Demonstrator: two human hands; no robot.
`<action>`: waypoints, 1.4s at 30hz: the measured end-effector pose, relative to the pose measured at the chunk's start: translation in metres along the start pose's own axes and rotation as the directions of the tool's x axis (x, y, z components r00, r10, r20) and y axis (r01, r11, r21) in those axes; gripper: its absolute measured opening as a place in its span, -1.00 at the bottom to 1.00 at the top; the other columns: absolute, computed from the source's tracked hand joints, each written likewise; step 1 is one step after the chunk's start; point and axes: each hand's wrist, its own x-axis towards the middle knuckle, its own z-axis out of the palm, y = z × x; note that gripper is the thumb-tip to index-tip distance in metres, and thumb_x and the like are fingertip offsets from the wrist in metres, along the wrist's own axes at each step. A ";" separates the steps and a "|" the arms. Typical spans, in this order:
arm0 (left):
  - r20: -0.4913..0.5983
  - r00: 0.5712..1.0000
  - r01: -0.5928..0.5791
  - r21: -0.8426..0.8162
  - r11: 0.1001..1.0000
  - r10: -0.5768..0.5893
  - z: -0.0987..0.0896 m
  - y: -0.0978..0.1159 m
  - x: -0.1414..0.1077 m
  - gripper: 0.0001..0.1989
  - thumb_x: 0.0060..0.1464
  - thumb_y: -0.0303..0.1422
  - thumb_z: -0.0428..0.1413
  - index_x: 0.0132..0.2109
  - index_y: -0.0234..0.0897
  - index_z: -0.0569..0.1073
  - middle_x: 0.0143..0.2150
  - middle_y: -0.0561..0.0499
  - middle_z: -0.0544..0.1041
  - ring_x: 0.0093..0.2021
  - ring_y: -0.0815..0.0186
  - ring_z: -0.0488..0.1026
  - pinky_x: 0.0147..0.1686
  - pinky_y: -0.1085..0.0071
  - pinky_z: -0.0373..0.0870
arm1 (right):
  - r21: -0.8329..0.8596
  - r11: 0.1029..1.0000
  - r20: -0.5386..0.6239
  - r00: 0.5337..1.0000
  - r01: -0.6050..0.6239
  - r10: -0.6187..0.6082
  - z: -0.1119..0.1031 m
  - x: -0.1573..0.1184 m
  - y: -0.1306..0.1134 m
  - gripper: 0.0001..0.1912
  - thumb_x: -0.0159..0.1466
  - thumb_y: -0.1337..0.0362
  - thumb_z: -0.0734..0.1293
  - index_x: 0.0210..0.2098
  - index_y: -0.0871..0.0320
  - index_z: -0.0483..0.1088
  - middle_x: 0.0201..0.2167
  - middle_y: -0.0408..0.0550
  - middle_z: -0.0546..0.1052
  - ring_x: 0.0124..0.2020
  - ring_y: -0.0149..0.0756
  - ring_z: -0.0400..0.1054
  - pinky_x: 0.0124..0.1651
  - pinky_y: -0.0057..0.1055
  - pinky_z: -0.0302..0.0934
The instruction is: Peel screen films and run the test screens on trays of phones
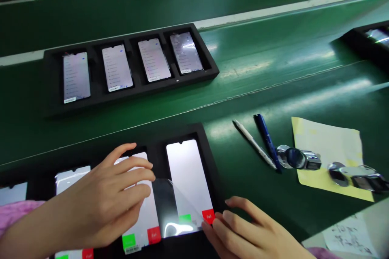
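Note:
My left hand point(114, 196) is palm down over a lit phone point(142, 210) in the near black tray point(209, 162). Its fingers are spread and slightly bent, and the thumb is hidden beneath. A clear plastic film point(165, 200) lies slantwise between my hands, partly over the lower end of the rightmost phone point(187, 170). At that phone's lower right corner, beside a red "Fail" box, my right hand point(243, 226) pinches the film's edge. Both phones show white screens with green and red boxes. More phones sit at the tray's left, partly behind my left arm.
A second black tray point(209, 62) holds several phones showing lists. Right of the near tray lie a white pen point(253, 143), a blue pen point(267, 139), yellow paper point(330, 141) and two shiny metal objects point(299, 158). Another tray point(361, 38) stands far right. Plastic bags lie at the back.

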 end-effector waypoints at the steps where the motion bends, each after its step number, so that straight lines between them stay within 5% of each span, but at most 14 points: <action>1: 0.006 1.000 -0.004 -0.006 1.000 0.004 0.003 -0.002 0.005 -0.81 0.20 -0.53 0.08 -0.16 -0.15 0.50 -0.02 0.13 0.66 0.13 0.26 0.52 0.52 0.09 -0.04 | -0.007 1.000 0.001 1.000 0.009 -0.009 0.001 -0.001 0.001 -0.65 0.49 0.53 0.17 -0.01 0.17 0.56 -0.24 -0.17 0.66 -0.19 -0.34 0.50 0.19 -0.20 0.33; 7: 0.096 0.994 -0.045 -0.064 0.997 0.051 0.013 -0.012 0.024 -0.87 0.05 -0.52 0.02 -0.29 -0.19 0.33 0.26 0.14 0.56 0.30 0.08 0.40 0.52 -0.16 -0.43 | 0.035 0.999 -0.016 0.999 0.040 -0.040 0.001 0.006 0.002 -0.60 0.49 0.51 0.11 -0.09 0.17 0.58 -0.20 -0.08 0.66 -0.14 -0.31 0.51 0.15 -0.22 0.35; 11: 0.020 0.998 0.052 0.068 0.996 -0.053 0.011 -0.021 0.030 -0.80 0.06 -0.52 -0.01 -0.18 -0.18 0.36 0.24 -0.02 0.57 0.28 -0.03 0.38 0.43 -0.44 -0.29 | 0.009 0.998 -0.021 0.998 0.057 -0.056 0.002 0.009 0.001 -0.55 0.50 0.49 0.06 -0.09 0.20 0.58 -0.21 -0.02 0.65 -0.12 -0.25 0.50 0.12 -0.16 0.35; 16: -0.053 0.994 0.099 0.112 0.989 -0.094 0.018 -0.022 0.037 -0.52 0.10 -0.54 -0.03 0.17 -0.23 0.35 0.07 -0.09 0.62 0.15 0.03 0.46 0.40 -0.47 -0.13 | 0.054 0.998 -0.043 0.998 0.044 -0.041 0.003 0.035 0.020 -0.68 0.51 0.43 0.18 -0.22 0.15 0.55 -0.44 -0.13 0.50 -0.36 -0.31 0.35 -0.08 -0.18 0.32; 20: -0.045 0.988 0.153 0.100 0.983 -0.150 0.008 -0.023 0.038 -0.50 0.11 -0.48 -0.03 0.21 -0.22 0.36 0.07 -0.09 0.59 0.13 0.06 0.47 0.42 -0.40 0.00 | 0.292 0.940 -0.201 0.950 -0.177 0.241 0.003 0.080 0.051 -0.86 0.44 0.31 0.35 -0.28 0.10 0.51 -0.32 -0.07 0.51 -0.28 -0.29 0.40 -0.22 -0.30 0.29; 24: -0.134 0.957 0.277 0.178 0.944 -0.256 -0.020 -0.029 0.006 -0.62 0.22 -0.33 -0.02 0.13 -0.14 0.46 0.10 -0.05 0.55 0.16 0.02 0.47 0.42 -0.28 0.13 | 0.378 0.863 -0.252 0.859 -0.335 0.445 0.013 0.114 0.071 -0.96 0.40 0.35 0.33 -0.20 0.11 0.44 -0.30 -0.13 0.55 -0.34 -0.33 0.38 -0.26 -0.36 0.25; 27: -0.158 0.906 0.422 0.309 0.852 -0.391 -0.032 -0.031 -0.029 -0.69 0.32 -0.19 -0.04 -0.05 -0.13 0.56 0.08 -0.03 0.50 0.16 -0.04 0.45 0.34 -0.31 0.21 | 0.223 0.901 -0.227 0.879 -0.371 0.418 0.019 0.121 0.071 -0.94 0.44 0.34 0.26 -0.13 0.11 0.38 -0.26 -0.09 0.61 -0.30 -0.25 0.39 -0.17 -0.29 0.23; 31: -0.132 0.854 0.517 0.326 0.792 -0.503 -0.030 -0.030 -0.049 -0.58 0.41 -0.13 -0.12 0.01 -0.18 0.59 0.22 -0.01 0.43 0.26 -0.18 0.36 0.31 -0.46 0.15 | 0.012 0.916 -0.196 0.897 -0.401 0.395 0.022 0.120 0.067 -0.88 0.49 0.29 0.20 -0.09 0.08 0.38 -0.22 -0.06 0.65 -0.22 -0.12 0.39 -0.14 -0.20 0.22; 38: -0.179 0.859 0.512 0.290 0.809 -0.479 -0.027 -0.041 -0.046 -0.65 0.37 -0.10 -0.01 -0.04 -0.12 0.62 0.26 -0.08 0.46 0.29 -0.21 0.36 0.27 -0.42 0.24 | 0.150 0.917 -0.298 0.867 -0.370 0.399 0.022 0.118 0.060 -0.91 0.45 0.31 0.25 -0.14 0.09 0.41 -0.24 -0.09 0.62 -0.17 -0.17 0.40 -0.06 -0.22 0.29; 42: -0.206 0.866 0.497 0.254 0.829 -0.456 -0.025 -0.046 -0.047 -0.72 0.36 -0.16 0.03 -0.08 -0.07 0.62 0.19 -0.09 0.53 0.25 -0.14 0.40 0.26 -0.38 0.27 | 0.313 0.929 -0.086 0.968 -0.198 0.236 0.006 0.093 0.040 -0.87 0.44 0.32 0.30 -0.22 0.10 0.49 -0.16 -0.07 0.60 -0.18 -0.26 0.45 -0.11 -0.29 0.33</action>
